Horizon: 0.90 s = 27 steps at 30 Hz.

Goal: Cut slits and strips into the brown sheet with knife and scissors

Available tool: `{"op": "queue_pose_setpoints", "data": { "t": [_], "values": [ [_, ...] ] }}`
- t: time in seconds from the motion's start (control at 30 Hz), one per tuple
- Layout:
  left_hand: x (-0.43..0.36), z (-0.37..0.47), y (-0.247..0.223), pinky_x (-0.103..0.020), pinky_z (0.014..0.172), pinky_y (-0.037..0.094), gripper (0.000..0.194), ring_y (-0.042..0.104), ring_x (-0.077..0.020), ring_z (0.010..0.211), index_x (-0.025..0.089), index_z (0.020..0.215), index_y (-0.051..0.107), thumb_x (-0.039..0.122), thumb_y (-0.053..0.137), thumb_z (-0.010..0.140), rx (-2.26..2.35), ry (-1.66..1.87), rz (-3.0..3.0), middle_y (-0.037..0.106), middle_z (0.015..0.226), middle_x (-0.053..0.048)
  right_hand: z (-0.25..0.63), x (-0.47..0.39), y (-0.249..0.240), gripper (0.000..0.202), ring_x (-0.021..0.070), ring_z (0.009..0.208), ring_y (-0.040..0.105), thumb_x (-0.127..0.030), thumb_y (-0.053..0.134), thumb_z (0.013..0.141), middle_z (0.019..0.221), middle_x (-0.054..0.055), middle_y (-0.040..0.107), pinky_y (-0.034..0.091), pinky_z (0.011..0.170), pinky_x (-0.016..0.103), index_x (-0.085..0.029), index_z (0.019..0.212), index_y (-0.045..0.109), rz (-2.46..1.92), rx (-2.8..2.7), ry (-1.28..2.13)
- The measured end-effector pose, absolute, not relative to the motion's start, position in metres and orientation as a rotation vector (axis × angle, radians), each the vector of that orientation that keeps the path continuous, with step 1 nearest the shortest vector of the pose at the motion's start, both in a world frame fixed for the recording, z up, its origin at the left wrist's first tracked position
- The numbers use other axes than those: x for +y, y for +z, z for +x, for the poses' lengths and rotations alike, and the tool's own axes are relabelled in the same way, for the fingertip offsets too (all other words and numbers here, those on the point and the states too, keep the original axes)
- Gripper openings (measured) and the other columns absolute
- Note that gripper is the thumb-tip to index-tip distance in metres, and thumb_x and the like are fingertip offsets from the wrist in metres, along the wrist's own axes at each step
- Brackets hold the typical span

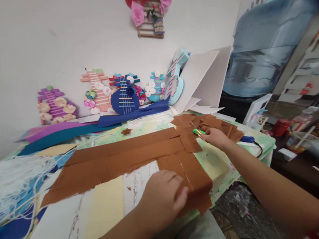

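Resting palm-down on the right end of the board (56, 223), the left hand (166, 190) has loosely bent fingers and a thumb set apart, no grip visible; likely there to steady the piece. Right hand (217, 137) is closed around a green tool (198, 132), type too small to tell, held over the brown scraps (216, 123), probably to keep it off the board. Board lies flat on the surface (263, 141), directly in front of the person, long axis left to right, right end slightly farther away. Brown sheet (107, 158) covers its far side along that axis; brown also wraps the right end, while white and a yellow panel (107, 199) show on the near left. White cord (10, 182) is heaped left; blue-handled tool (247, 139) sits beyond the right hand, perhaps parked within reach.
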<state>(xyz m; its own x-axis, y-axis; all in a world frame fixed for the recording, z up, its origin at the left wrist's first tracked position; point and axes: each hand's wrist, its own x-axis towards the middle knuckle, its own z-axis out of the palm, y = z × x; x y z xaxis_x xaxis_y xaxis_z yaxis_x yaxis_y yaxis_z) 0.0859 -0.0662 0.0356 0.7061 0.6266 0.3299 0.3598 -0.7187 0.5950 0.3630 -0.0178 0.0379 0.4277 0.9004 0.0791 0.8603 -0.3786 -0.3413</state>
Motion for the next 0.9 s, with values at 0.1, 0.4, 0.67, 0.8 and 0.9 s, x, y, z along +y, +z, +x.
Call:
{"op": "queue_pose_setpoints", "data": {
  "t": [0.1, 0.4, 0.67, 0.8, 0.9],
  "values": [
    [-0.052, 0.094, 0.046, -0.033, 0.067, 0.041, 0.019, 0.054, -0.0207, 0.074, 0.019, 0.080, 0.059, 0.037, 0.051, 0.076, 0.868, 0.864, 1.514, 0.059, 0.080, -0.007, 0.327, -0.038, 0.044, 0.040, 0.0148, 0.061, 0.056, -0.050, 0.032, 0.078, 0.073, 0.006, 0.062, 0.036, 0.047, 0.022, -0.015, 0.081, 0.052, -2.211, -1.485, 0.178],
    [-0.057, 0.131, 0.041, -0.017, 0.049, 0.039, 0.014, 0.052, -0.0092, 0.052, 0.014, 0.073, 0.055, 0.024, 0.049, 0.082, 0.787, 0.942, 0.755, 0.054, 0.061, 0.001, 0.221, -0.095, 0.019, 0.019, 0.0172, 0.065, 0.057, -0.026, 0.042, 0.080, 0.075, 0.005, 0.062, 0.041, 0.056, 0.026, -0.017, 0.095, 0.049, -1.569, -1.828, 0.226],
    [-0.032, 0.134, 0.066, -0.029, 0.051, 0.047, 0.022, 0.055, -0.0143, 0.049, 0.012, 0.070, 0.051, 0.020, 0.036, 0.084, 0.791, 0.900, 0.577, 0.052, 0.058, -0.003, 0.215, -0.136, 0.038, 0.027, 0.0182, 0.080, 0.056, -0.015, 0.042, 0.080, 0.084, 0.011, 0.064, 0.044, 0.071, 0.029, -0.009, 0.105, 0.051, -1.025, -2.029, -0.532],
    [-0.001, 0.161, 0.070, -0.023, 0.051, 0.045, 0.019, 0.053, -0.0090, 0.051, 0.016, 0.081, 0.049, 0.022, 0.033, 0.089, 0.884, 1.225, 0.596, 0.049, 0.064, 0.002, 0.169, -0.133, 0.039, 0.025, 0.0102, 0.118, 0.033, -0.029, 0.036, 0.086, 0.113, -0.007, 0.056, 0.032, 0.095, 0.026, -0.026, 0.099, 0.057, -0.580, -2.396, -0.666],
    [0.021, 0.169, 0.070, -0.026, 0.056, 0.046, 0.019, 0.055, -0.0111, 0.064, 0.014, 0.097, 0.050, 0.030, 0.042, 0.089, 0.967, 1.407, 0.664, 0.054, 0.083, -0.001, 0.163, -0.117, 0.040, 0.039, 0.0159, 0.122, 0.026, -0.045, 0.031, 0.085, 0.125, -0.007, 0.047, 0.019, 0.102, 0.037, -0.027, 0.113, 0.050, -0.758, -2.464, -0.474]
  ]
}}
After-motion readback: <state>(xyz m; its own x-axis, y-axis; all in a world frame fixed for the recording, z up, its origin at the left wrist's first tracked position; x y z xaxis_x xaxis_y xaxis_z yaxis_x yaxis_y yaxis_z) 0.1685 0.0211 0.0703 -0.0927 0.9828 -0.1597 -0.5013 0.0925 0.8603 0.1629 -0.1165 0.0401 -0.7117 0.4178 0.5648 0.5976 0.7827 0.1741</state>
